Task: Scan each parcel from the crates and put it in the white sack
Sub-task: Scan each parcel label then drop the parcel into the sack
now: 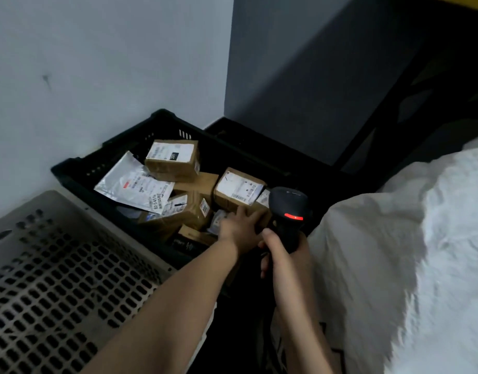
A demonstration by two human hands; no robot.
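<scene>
Several parcels lie heaped in the black crate at the middle of the frame, and I have my left hand reaching in, fingers laid over the near edge of a brown box with a white label; whether they curl round it or just rest on it I cannot tell. My right hand, lower centre, grips the handle of the black scanner, whose red light glows on its back, its head just beside that box. Further up in the crate sit another labelled box and a flat silver mailer leaning on the left wall. A second dark crate stands behind. A grey perforated crate fills the lower left, and the white sack bulges at the right edge.
</scene>
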